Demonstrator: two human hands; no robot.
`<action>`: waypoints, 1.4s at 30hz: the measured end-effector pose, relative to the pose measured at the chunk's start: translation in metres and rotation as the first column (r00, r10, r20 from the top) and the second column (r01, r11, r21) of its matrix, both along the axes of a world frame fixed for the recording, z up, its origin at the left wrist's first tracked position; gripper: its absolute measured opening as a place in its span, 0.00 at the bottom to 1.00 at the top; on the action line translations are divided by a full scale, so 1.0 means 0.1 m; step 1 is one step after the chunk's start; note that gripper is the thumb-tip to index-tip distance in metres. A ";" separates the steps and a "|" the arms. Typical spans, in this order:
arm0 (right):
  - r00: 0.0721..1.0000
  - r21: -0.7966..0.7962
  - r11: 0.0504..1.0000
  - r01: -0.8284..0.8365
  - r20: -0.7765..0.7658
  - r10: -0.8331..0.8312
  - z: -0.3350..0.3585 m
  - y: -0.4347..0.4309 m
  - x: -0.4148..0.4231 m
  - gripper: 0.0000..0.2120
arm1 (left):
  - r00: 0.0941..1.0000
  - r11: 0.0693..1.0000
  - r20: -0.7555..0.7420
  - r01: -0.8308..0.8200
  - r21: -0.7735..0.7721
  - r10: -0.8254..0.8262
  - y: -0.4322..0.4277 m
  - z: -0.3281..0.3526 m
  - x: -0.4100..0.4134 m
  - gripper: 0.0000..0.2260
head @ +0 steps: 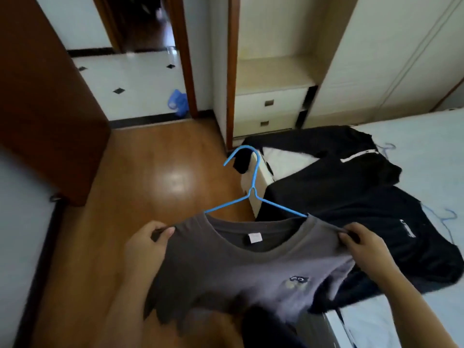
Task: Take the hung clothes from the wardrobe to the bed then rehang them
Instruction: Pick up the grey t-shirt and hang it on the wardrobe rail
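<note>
I hold a grey T-shirt [241,270] flat in front of me, above the floor beside the bed. A blue wire hanger [253,189] sits inside its neck, its hook pointing away from me. My left hand [148,249] pinches the shirt's left shoulder and my right hand [364,247] pinches the right shoulder. Several black garments [346,194] lie spread on the white bed [426,151] to the right, two with thin blue hanger hooks showing. The open wardrobe [271,46] stands ahead, its hanging space bare in the part I see.
Two drawers [268,102] sit at the wardrobe's base. A brown wooden door [45,96] stands open at the left. Wooden floor [155,177] lies between me and the wardrobe. A blue object [178,102] lies on the tiled floor beyond the doorway.
</note>
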State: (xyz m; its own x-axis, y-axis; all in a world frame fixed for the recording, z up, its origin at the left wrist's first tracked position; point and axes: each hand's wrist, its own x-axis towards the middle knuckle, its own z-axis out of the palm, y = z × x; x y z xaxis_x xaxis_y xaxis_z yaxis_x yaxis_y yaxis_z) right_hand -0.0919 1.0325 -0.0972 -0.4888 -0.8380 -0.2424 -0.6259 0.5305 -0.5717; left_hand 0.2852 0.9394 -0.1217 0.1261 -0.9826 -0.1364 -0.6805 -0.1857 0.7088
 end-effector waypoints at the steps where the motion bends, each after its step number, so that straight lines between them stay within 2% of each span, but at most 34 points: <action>1: 1.000 -0.003 1.000 -0.021 0.012 0.021 -0.01 -0.23 0.01 0.04 | 1.000 0.999 -0.005 -0.031 -0.035 0.031 -0.16 0.05 0.01 0.03; 3: 0.998 -0.013 0.998 -0.053 0.025 0.053 -0.04 -0.71 0.01 0.05 | 0.996 0.992 0.001 -0.090 -0.091 0.090 -0.51 0.14 -0.01 0.03; 8: 0.992 -0.060 0.991 -0.117 0.038 0.119 -0.09 -2.08 -0.15 0.05 | 0.984 0.977 0.020 -0.174 -0.120 0.178 -1.55 0.32 -0.15 0.04; 13: 0.968 -0.060 0.975 -0.214 0.120 0.220 0.06 -3.45 -0.20 0.02 | 0.948 0.943 0.060 -0.302 -0.140 0.312 -2.59 0.38 -0.18 0.05; 18: 0.942 -0.093 0.951 -0.296 0.135 0.306 0.13 -4.56 -0.12 0.03 | 0.938 0.932 0.095 -0.314 -0.180 0.334 -3.43 0.34 -0.04 0.02; 21: 0.941 -0.119 0.943 -0.312 0.100 0.324 0.11 -5.22 -0.10 0.02 | 0.931 0.921 0.086 -0.334 -0.199 0.356 -4.04 0.28 0.04 0.05; 24: 0.950 -0.134 0.945 -0.298 0.049 0.307 0.07 -5.89 -0.13 0.07 | 0.945 0.922 0.077 -0.287 -0.261 0.317 -4.80 0.34 -0.02 0.02; 27: 0.975 -0.153 0.964 -0.219 0.014 0.223 0.08 -6.53 -0.20 0.10 | 0.956 0.912 0.050 -0.259 -0.318 0.289 -5.64 0.43 -0.17 0.06; 30: 0.991 -0.133 0.982 -0.132 0.014 0.135 0.17 -7.10 -0.31 0.11 | 0.977 0.938 0.016 -0.201 -0.283 0.214 -6.48 0.53 -0.32 0.08; 33: 0.998 -0.131 0.990 -0.056 -0.032 0.052 0.26 -7.56 -0.49 0.12 | 0.993 0.949 -0.057 -0.112 -0.293 0.100 -7.17 0.68 -0.54 0.06; 39: 0.985 -0.142 0.978 0.155 -0.057 -0.164 0.30 -7.91 -1.08 0.09 | 0.985 0.956 -0.098 0.107 -0.274 -0.138 -8.20 0.65 -1.27 0.01; 42: 0.960 -0.157 0.954 0.254 -0.082 -0.269 0.28 -7.90 -1.46 0.04 | 0.966 0.941 -0.097 0.206 -0.268 -0.239 -8.54 0.54 -1.80 0.01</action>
